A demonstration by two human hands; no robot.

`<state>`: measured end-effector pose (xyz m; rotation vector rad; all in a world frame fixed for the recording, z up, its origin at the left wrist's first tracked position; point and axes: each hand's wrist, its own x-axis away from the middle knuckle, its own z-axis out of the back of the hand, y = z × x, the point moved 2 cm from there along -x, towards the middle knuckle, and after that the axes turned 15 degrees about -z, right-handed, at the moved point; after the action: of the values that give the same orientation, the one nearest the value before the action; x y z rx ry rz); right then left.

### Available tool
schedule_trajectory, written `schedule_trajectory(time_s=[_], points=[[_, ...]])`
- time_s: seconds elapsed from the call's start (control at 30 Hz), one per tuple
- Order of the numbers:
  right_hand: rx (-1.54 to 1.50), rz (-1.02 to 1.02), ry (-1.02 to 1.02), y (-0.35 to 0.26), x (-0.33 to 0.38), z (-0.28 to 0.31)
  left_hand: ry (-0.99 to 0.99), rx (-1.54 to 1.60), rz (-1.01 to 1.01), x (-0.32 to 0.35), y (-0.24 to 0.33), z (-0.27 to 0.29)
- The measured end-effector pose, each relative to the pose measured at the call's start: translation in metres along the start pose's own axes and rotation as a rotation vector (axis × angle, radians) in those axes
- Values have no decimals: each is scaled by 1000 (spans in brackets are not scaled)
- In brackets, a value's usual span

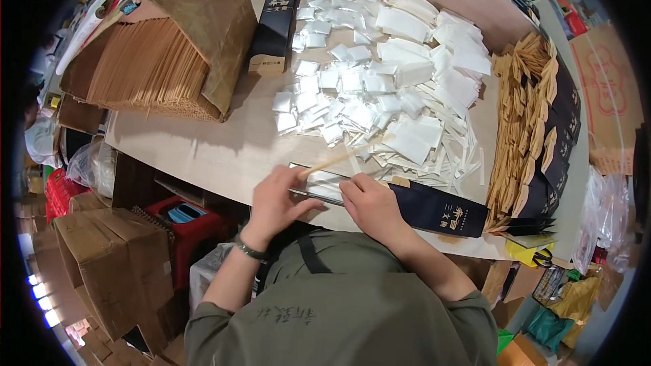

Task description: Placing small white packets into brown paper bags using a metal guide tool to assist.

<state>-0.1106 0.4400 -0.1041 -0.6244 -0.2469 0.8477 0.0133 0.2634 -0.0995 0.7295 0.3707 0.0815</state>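
Wooden table (pixel 224 152) — white sachets (pixel 352 88), chopsticks (pixel 146 71), perhaps

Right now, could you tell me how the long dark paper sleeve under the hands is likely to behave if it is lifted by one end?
The dark sleeve looks flat and thin, so it would probably feel light and sag or bend somewhat. The right hand and left hand both press it to the table, suggesting it slides easily. The chopsticks entering its open end may stiffen it.

My right hand (pixel 371 205) covering the dark sleeve's (pixel 434 209) near end, chopstick (pixel 339 160) tip lost under my left fingers (pixel 285 186), stacked sleeves (pixel 542 163) beyond too blurred to count.
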Motion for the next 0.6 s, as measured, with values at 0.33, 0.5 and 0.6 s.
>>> schedule_trajectory(time_s=[0.33,0.5,0.6], points=[[-42,-21,125,23,25,56,-22,439,252,10,-50,33],[93,61,6,38,34,43,-217,287,368,-8,-69,49],[43,71,-28,35,29,34,-289,144,12,-36,-15,-14]])
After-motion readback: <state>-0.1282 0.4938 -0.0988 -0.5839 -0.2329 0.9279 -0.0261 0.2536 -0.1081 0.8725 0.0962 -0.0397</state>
